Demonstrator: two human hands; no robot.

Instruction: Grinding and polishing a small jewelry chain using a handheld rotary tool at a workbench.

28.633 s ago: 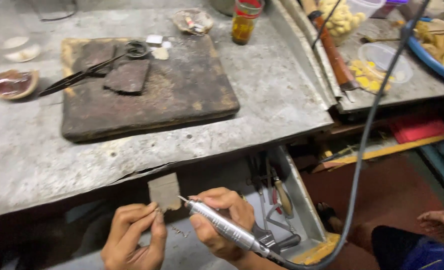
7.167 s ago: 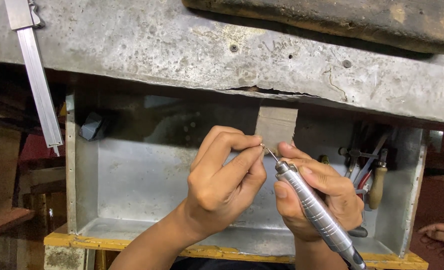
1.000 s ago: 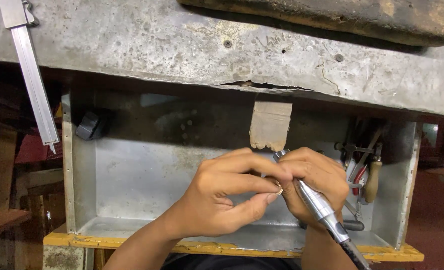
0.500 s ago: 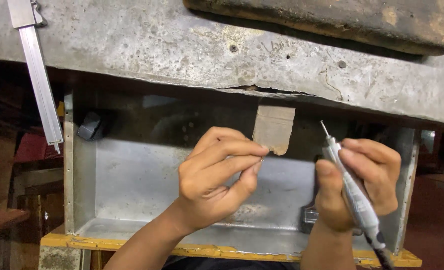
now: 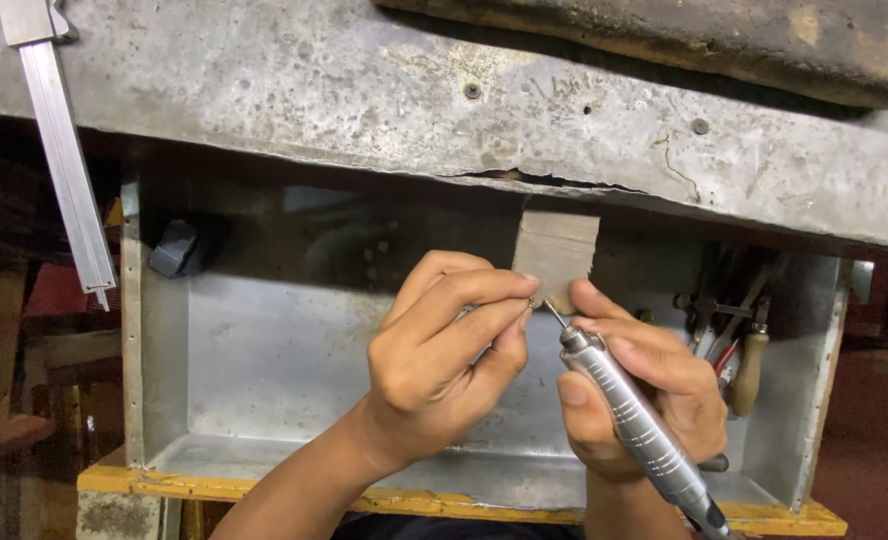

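Metal rail (image 5: pixel 64 160): far left, hangs down from the front edge of the table (image 5: pixel 264 90); grey, untouched.
Dark knob (image 5: pixel 176 248): sits in the far-left corner of the metal tray (image 5: pixel 264 350) under the table; well apart from both hands.
Left hand (image 5: pixel 444 360): centre of view, above the tray. Thumb and forefinger pinch a tiny workpiece (image 5: pixel 534 300); other fingers curled in. Piece looks like a small metal ring or setting, though it is too small to tell for sure.
Wooden peg (image 5: pixel 556 255): juts from the table's underside just beyond the fingers; the workpiece is held just beside its lower edge, possibly braced on it.
Rotary handpiece (image 5: pixel 634 430): ribbed silver barrel, thin bit pointing up-left; bit tip touches or nearly touches the workpiece.
Right hand (image 5: pixel 654 390): wraps the handpiece in a pen-style grasp, thumb along the barrel, near the left hand.
Hand tools (image 5: pixel 739 345): right end of the tray, wooden and dark handles standing together; not in use.
Step in hand (judgement): bit is being applied to the pinched piece, i.e. fine grinding or drilling at the peg.
Next move calls for (judgement): steady pinch against the peg, light pressure, bit angle held so the tip does not skid onto the fingertips.
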